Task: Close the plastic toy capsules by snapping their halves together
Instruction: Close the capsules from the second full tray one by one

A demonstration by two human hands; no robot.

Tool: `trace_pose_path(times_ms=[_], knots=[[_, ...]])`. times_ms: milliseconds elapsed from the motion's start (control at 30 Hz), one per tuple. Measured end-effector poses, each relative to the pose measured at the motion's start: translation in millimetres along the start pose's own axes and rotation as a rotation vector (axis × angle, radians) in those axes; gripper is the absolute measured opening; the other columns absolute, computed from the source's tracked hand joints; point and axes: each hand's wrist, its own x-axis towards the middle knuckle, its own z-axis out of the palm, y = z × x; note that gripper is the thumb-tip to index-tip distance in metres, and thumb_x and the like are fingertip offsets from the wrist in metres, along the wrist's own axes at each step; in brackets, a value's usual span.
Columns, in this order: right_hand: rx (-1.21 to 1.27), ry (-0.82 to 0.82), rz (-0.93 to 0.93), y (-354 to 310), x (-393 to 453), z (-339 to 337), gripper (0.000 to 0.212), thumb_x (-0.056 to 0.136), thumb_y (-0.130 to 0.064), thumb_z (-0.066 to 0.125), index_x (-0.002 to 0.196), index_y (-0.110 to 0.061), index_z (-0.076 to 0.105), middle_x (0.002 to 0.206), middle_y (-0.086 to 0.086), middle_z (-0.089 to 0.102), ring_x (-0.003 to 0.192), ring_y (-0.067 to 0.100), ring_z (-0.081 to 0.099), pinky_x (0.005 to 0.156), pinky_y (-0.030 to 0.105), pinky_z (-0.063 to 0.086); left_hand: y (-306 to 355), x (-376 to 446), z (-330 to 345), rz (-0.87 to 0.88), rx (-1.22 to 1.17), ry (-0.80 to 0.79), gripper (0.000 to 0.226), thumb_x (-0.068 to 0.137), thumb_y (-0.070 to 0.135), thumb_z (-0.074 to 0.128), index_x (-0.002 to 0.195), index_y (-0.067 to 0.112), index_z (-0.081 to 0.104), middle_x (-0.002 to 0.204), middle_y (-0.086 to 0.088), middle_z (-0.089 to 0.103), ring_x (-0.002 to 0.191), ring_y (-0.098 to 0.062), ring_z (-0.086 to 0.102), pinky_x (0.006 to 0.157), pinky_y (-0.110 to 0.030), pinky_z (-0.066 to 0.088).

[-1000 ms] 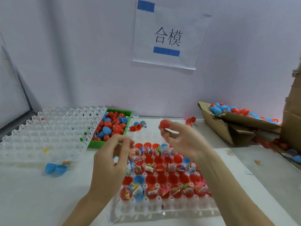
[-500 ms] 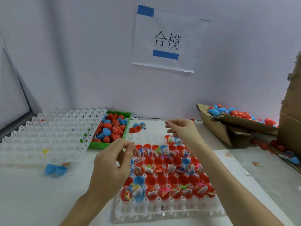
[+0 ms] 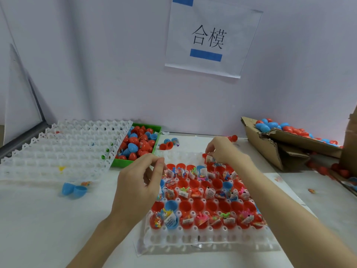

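A white grid tray [image 3: 193,240] in front of me holds several open red and blue capsule halves [image 3: 185,206], many with small toys and paper slips inside. My right hand [image 3: 224,151] reaches to the tray's far row, its fingertips curled down and pinching a red capsule half [image 3: 204,156] with a slip in it. Over the tray's left edge hovers my left hand [image 3: 139,182], thumb and forefinger tips pressed together with nothing visible between them.
A green bin [image 3: 135,163] of closed capsules sits behind the tray, beside a stack of empty white trays [image 3: 58,151]. A torn cardboard box [image 3: 270,149] with more capsules lies at the right. An open blue capsule [image 3: 74,189] and a red one [image 3: 166,146] lie loose.
My right hand held a closed red capsule up, swung toward the back right, and now has come down without it onto the tray's far row. The left hand barely moved.
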Motion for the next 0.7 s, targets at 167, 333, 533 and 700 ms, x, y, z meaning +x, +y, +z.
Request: trace_pose_path(times_ms=[167,333,533,700], knots=[[0.097,-0.006,-0.021,4,6,1,0.019,0.095,-0.010,0.071,0.112,-0.010,0.078,0.113,0.011,0.074,0.098,0.024,0.070,0.091,0.035,0.060,1,0,1,-0.007,-0.002,-0.026,0.024,0.101,0.025,0.057,0.083,0.015,0.069,0.073,0.011,0.067,0.060,-0.016,0.065,0.053,-0.035,0.052],[0.086,0.063,0.002,8,11,-4,0.019,0.096,-0.009,0.069,0.113,-0.005,0.076,0.111,0.013,0.074,0.089,0.022,0.067,0.079,0.025,0.055,-3,0,0,-0.063,0.005,-0.052,0.025,0.102,0.028,0.057,0.084,0.016,0.069,0.073,0.011,0.068,0.066,-0.015,0.067,0.057,-0.035,0.055],[0.172,0.107,-0.024,-9,0,-34,0.020,0.098,-0.019,0.069,0.112,-0.007,0.075,0.091,0.001,0.067,0.076,0.014,0.061,0.059,0.014,0.044,-5,-2,6,-0.097,0.001,-0.195,0.015,0.094,0.021,0.075,0.107,0.024,0.067,0.102,0.014,0.065,0.095,-0.010,0.066,0.077,-0.025,0.057],[0.301,0.002,-0.148,-48,-47,-32,0.012,0.092,-0.031,0.074,0.082,-0.026,0.076,0.080,-0.014,0.071,0.077,0.006,0.067,0.061,0.016,0.048,-6,-4,6,-0.117,0.037,-0.378,0.048,0.087,0.032,0.083,0.129,0.031,0.059,0.128,0.017,0.052,0.114,0.000,0.060,0.095,-0.021,0.054]])
